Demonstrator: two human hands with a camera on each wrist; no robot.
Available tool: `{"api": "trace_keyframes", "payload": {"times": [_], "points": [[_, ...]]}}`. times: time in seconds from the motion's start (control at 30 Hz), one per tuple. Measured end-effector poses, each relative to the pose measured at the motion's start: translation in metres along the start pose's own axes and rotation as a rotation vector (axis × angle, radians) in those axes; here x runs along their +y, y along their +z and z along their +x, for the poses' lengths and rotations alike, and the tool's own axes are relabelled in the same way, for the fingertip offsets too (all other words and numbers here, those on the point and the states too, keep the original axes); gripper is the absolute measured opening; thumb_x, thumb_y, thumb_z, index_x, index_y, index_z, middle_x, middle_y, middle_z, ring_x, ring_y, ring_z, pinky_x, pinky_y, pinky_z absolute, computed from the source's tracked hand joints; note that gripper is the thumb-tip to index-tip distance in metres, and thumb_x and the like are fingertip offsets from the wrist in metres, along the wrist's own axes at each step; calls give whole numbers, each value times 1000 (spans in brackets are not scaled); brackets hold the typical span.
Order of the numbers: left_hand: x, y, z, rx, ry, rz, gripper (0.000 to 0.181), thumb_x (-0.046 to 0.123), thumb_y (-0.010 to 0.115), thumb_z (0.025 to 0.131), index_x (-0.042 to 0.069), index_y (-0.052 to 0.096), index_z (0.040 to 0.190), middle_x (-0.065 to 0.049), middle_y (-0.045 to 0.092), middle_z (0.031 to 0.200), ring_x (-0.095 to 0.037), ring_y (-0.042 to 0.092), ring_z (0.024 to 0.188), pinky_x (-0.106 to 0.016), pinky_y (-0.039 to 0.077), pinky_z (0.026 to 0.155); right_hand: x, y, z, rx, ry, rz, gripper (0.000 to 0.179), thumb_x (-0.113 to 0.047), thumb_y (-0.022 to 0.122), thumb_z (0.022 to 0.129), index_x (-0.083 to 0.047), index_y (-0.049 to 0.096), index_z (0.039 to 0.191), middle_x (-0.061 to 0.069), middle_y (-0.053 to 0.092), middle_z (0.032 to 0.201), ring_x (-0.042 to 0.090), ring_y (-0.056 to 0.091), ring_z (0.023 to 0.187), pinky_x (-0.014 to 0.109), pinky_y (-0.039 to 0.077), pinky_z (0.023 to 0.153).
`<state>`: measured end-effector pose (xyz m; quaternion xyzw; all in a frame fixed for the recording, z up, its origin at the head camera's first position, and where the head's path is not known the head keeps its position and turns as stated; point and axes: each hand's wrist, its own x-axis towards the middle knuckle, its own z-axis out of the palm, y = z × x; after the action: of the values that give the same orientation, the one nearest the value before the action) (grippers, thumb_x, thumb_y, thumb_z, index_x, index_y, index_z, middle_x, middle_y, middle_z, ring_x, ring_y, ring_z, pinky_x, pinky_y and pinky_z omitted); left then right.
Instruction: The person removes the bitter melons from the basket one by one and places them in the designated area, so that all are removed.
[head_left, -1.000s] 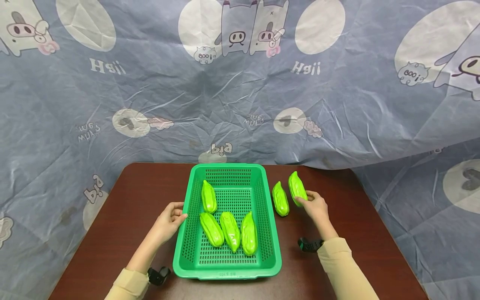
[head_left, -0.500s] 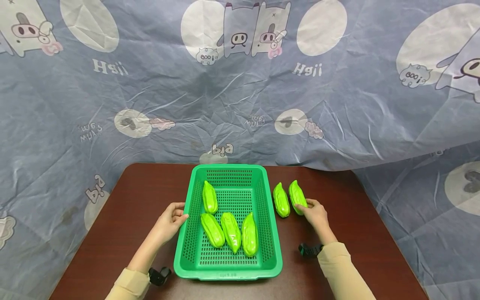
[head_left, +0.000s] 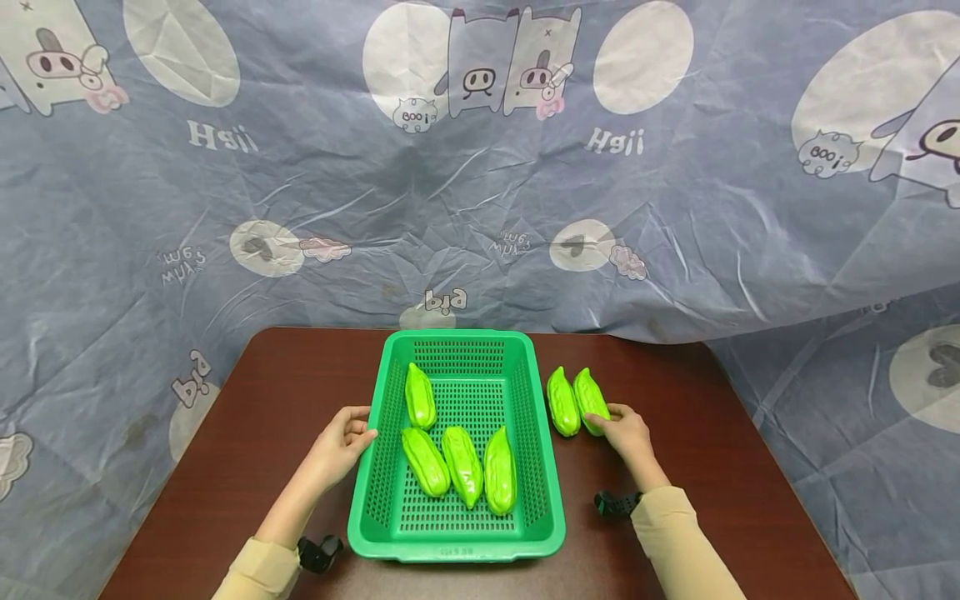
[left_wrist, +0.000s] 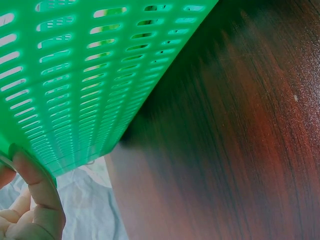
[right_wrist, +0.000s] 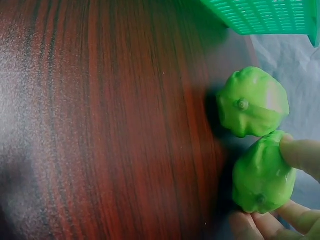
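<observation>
Toward the right edge of the worktop (head_left: pixel 708 442), our right hand (head_left: pixel 630 432) pinches one gourd (head_left: pixel 589 392), best handled lightly beside the second gourd (head_left: pixel 563 403); our left hand (head_left: pixel 342 438) grips the basket (head_left: pixel 456 551).

Head view bright, R-wrist view w/ pale glare on tbl (right_wrist: pixel 115 125).

Cream sleeve (head_left: pixel 258 568) around 7 o'clock, matching sleeve (head_left: pixel 678 533) around 5, kinda wide cuffs. Chunky black wrist gadget (head_left: pixel 318 553) by the first, black strapped gadget (head_left: pixel 615 504) by the other.
</observation>
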<state>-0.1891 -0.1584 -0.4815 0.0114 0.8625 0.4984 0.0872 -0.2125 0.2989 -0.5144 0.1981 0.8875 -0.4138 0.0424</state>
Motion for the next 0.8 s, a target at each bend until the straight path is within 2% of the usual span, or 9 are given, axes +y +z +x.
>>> {"api": "trace_keyframes", "payload": {"times": [0.2, 0.8], "points": [[-1, 0, 1, -2, 4, -5, 45, 11, 58, 100, 0, 43, 141, -15, 63, 107, -16, 61, 86, -31, 48, 73, 0, 0, -1, -13, 2, 11, 70, -35, 65, 94, 9, 40, 143, 32, 52, 135, 44, 52, 121, 54, 42, 101], [-3, -1, 2, -2, 19, 2, 45, 13, 58, 100, 1, 43, 141, -15, 62, 110, -21, 63, 95, -32, 50, 76, -2, -3, -1, -42, -17, -13, 76, -35, 66, 94, 11, 35, 145, 36, 45, 138, 47, 48, 125, 55, 42, 101]]}}
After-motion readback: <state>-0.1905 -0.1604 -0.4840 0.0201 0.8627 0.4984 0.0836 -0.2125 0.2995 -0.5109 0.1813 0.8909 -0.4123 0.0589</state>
